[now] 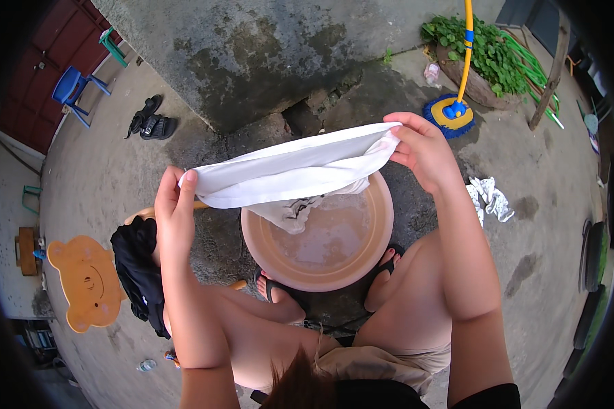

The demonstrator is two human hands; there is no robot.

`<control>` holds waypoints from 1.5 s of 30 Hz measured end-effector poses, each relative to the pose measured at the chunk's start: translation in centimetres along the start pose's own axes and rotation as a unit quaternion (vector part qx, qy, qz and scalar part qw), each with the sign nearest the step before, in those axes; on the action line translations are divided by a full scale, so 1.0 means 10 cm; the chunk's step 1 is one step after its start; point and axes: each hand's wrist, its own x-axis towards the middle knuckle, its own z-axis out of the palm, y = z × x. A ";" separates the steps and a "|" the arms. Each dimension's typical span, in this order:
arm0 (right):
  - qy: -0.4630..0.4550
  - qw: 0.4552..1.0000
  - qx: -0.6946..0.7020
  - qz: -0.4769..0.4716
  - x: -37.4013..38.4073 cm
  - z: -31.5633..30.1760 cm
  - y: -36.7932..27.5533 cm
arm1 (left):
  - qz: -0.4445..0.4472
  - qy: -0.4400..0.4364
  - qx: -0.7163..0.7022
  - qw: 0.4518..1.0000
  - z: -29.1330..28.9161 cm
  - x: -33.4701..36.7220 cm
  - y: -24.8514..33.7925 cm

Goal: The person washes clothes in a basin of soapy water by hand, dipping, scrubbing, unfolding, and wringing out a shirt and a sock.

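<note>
A white cloth garment (pixel 286 170) is stretched wide between my two hands, above a round tan plastic basin (pixel 383 232). My left hand (pixel 176 199) pinches its left end between thumb and fingers. The right end, held slightly higher, is gripped by my right hand (pixel 421 153). The garment's opening gapes along the top, and a lower part with dark printed marks hangs down over the basin. Cloudy water (pixel 314 242) fills the basin, with some foam on the surface. The basin stands on wet ground between my sandalled feet.
Left of me, black clothing (pixel 138 266) lies beside an orange bear-shaped chair back (pixel 85 283). A patterned white cloth (pixel 491 200) rests on the concrete at right. A yellow-and-blue mop (pixel 450 116), black sandals (pixel 151 121), a blue chair (pixel 74 87) and a concrete wall (pixel 252 61) stand farther off.
</note>
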 end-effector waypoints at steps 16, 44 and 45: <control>-0.141 0.984 -0.086 0.066 0.04 -0.05 -0.06 | -0.152 -0.129 -0.154 0.968 -0.24 -0.11 -0.15; 0.060 0.970 -0.237 0.012 0.14 -0.32 -0.12 | -0.294 0.126 -0.147 0.936 -0.11 0.01 -0.34; 0.060 0.973 -0.224 0.013 0.14 -0.31 -0.11 | -0.295 0.127 -0.146 0.936 -0.14 0.00 -0.40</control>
